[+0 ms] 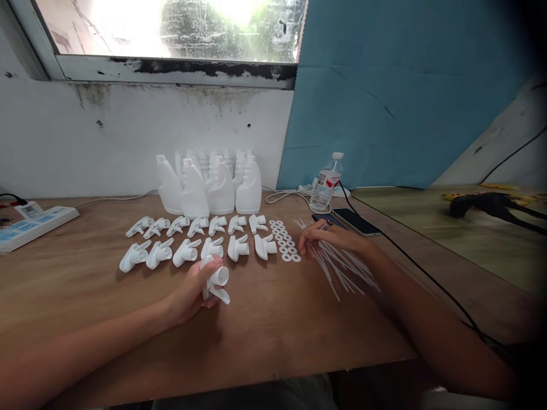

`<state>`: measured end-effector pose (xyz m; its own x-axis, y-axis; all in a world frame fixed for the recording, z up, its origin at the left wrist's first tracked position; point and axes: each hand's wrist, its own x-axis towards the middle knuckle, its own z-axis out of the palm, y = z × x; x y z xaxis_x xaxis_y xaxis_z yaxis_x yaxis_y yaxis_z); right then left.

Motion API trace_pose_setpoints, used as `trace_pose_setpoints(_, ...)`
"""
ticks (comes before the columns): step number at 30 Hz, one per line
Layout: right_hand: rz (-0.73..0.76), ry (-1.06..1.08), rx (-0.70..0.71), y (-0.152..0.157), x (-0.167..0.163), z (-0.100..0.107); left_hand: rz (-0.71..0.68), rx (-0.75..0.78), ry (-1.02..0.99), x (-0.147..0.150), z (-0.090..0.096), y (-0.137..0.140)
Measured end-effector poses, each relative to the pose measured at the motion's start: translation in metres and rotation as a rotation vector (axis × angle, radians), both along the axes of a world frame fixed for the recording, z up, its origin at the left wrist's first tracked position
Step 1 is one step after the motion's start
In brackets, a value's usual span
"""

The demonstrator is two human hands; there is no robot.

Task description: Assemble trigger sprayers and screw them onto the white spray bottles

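White plastic makes up most of what lies on the brown table [265, 330]. Toward its left end, two rows of trigger heads [187, 252] run crosswise, smooth and matt, each with a short round collar and a slim lever. Behind them, by the far edge, cluster translucent white bottles [194, 191] with open necks. One more head, the held trigger head [220, 277], is nearer the near edge than the rows, its collar facing right and its lever slanting down. Right of the rows sit flat white washers [282, 244], then a loose fan of thin white tubes [339, 259] toward the right edge.

The left hand [192, 293] is closed round the held head — thumb on top, fingers beneath. The right hand [327, 234] is over the tubes' far ends with fingers bent; whether they pinch any, I cannot tell.

The power strip [43, 225] at left has blue markings; by the far edge, the water bottle [327, 185] wears a red-and-white label — both too small to read.
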<state>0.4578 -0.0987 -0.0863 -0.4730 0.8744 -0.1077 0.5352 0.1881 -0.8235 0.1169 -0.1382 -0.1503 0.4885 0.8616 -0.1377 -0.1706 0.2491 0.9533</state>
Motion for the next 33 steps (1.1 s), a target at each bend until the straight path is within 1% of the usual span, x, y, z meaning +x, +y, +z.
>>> trace_pose_setpoints(8, -0.007, -0.031, -0.022, 0.0001, -0.0028, -0.0009, 0.007, -0.008, -0.003, 0.0014, 0.0006, -0.0001)
trace_pose_setpoints(17, 0.011, -0.028, -0.012, 0.0007, -0.0034, -0.0009, -0.004, -0.004, -0.009, 0.0004, 0.0008, -0.0003)
trace_pose_setpoints(25, -0.016, -0.069, -0.005, 0.0021, -0.0032, -0.0039, -0.028, 0.007, -0.012, -0.0009, -0.0021, 0.0008)
trace_pose_setpoints(33, -0.030, -0.062, -0.013, 0.0050, -0.0026, -0.0083, -0.028, -0.001, -0.009, -0.0008, -0.0019, 0.0013)
